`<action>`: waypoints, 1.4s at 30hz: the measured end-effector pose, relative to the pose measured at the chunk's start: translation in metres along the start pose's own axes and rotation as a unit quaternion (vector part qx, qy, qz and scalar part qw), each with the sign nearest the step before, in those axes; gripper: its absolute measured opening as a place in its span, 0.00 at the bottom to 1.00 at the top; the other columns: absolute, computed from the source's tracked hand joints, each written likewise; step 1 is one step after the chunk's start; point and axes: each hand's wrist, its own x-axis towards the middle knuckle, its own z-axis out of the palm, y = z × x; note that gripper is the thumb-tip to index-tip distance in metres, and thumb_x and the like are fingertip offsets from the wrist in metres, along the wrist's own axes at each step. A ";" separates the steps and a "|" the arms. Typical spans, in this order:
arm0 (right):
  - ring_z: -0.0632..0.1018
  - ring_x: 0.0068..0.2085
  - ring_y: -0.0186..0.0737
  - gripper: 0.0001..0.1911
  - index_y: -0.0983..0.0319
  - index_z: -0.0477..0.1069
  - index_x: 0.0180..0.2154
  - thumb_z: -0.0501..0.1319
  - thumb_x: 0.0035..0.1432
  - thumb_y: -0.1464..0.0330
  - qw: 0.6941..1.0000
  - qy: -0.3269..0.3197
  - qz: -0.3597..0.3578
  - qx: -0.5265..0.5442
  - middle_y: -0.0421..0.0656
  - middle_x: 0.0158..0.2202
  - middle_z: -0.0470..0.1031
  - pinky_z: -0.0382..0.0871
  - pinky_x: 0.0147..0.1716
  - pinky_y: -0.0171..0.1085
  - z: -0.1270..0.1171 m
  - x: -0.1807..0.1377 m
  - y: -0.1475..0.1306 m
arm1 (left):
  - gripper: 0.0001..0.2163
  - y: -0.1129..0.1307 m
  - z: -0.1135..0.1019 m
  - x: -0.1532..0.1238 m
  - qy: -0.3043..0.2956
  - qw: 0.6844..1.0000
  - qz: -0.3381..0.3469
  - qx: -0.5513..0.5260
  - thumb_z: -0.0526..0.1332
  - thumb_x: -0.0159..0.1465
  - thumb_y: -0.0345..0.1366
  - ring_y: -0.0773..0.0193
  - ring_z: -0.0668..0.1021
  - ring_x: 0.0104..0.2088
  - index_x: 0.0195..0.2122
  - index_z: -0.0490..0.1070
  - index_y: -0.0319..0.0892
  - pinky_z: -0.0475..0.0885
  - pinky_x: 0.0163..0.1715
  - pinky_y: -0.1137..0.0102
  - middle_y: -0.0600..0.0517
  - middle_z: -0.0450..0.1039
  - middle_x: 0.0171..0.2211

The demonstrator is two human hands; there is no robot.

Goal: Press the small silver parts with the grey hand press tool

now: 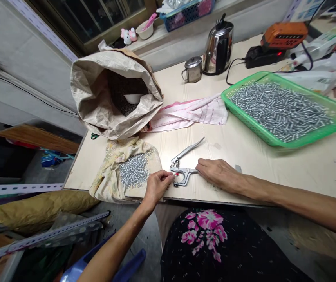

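A metal press plier tool (184, 164) lies on the pale wooden table (244, 156) near its front edge, its upper handle raised. My left hand (156, 185) pinches a small part at the tool's jaw; what it holds is too small to name. My right hand (218, 173) rests on the tool's lower handle, fingers curled over it. Just left of the hands, a pile of small silver metal pieces (134, 170) lies on a patterned cloth (109, 172).
A green basket (235, 109) of several silver pieces stands at the right. An open paper sack (97, 102) sits at the back left, a pink striped cloth (191, 111) beside it. A kettle (218, 47), a steel mug (193, 69) and a battery charger (284, 35) stand behind.
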 end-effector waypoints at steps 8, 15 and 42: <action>0.64 0.30 0.38 0.14 0.61 0.62 0.33 0.45 0.61 0.82 0.997 0.054 -0.040 -0.027 0.44 0.32 0.68 0.52 0.26 0.39 -0.005 -0.006 -0.010 | 0.14 -0.007 0.008 -0.003 0.019 1.000 -0.010 0.011 0.67 0.51 0.47 0.68 0.70 0.21 0.26 0.77 0.38 0.62 0.20 0.75 0.54 0.71 0.19; 0.65 0.30 0.39 0.15 0.61 0.64 0.34 0.44 0.62 0.82 0.997 0.057 -0.038 -0.019 0.45 0.32 0.67 0.55 0.28 0.40 -0.002 -0.008 -0.009 | 0.13 -0.008 0.010 0.001 -0.004 0.998 -0.056 -0.013 0.68 0.50 0.44 0.70 0.69 0.17 0.25 0.74 0.38 0.64 0.19 0.75 0.56 0.69 0.17; 0.69 0.49 0.55 0.39 0.66 0.61 0.57 0.68 0.50 0.51 0.999 0.024 -0.023 -0.040 0.52 0.48 0.71 0.60 0.51 0.52 -0.011 0.024 0.033 | 0.14 0.025 0.007 0.009 -0.103 0.972 -0.203 0.058 0.71 0.54 0.41 0.74 0.64 0.12 0.23 0.72 0.36 0.60 0.14 0.78 0.59 0.63 0.11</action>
